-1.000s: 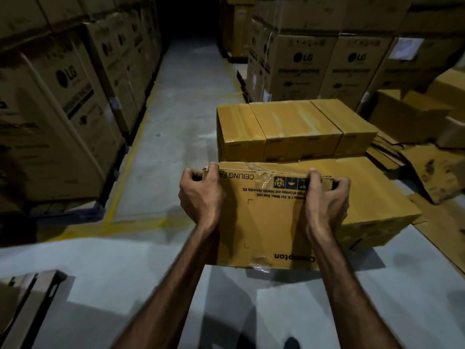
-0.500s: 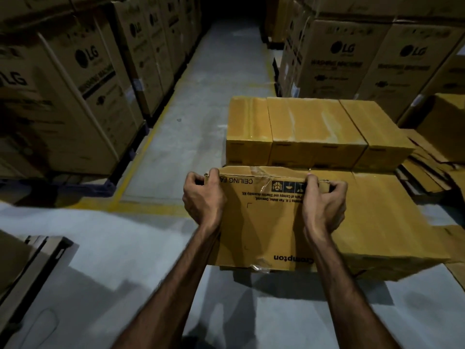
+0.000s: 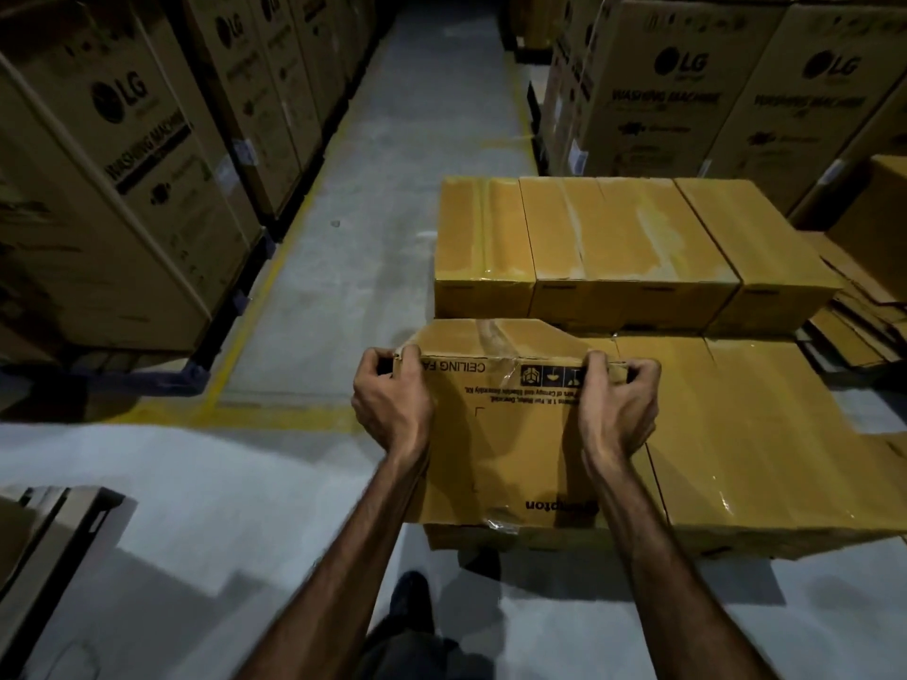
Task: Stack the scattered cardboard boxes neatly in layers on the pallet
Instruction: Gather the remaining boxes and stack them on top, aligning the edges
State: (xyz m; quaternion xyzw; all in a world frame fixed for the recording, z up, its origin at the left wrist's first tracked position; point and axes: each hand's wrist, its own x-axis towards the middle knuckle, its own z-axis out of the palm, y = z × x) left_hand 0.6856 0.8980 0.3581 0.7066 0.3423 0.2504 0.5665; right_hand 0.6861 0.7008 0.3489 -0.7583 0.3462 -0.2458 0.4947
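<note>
I hold a brown ceiling-fan box [image 3: 510, 444] upright in front of me, its print upside down. My left hand [image 3: 390, 402] grips its top left corner and my right hand [image 3: 618, 409] grips its top right corner. The box hangs over the near left part of the stack [image 3: 765, 434], a low layer of flat boxes. On the far half of that layer, three boxes [image 3: 623, 242] lie side by side as a second layer. The pallet under the stack is hidden.
Tall LG washing machine cartons line the left [image 3: 122, 188] and the right rear [image 3: 687, 90] of a grey concrete aisle with yellow floor lines [image 3: 255, 331]. Flattened cardboard [image 3: 854, 306] lies right of the stack. A pallet corner [image 3: 54, 537] shows at lower left.
I have walked closer to the stack with the box in both hands. The box now overlaps the stack's near left corner, and its top face has come into view.
</note>
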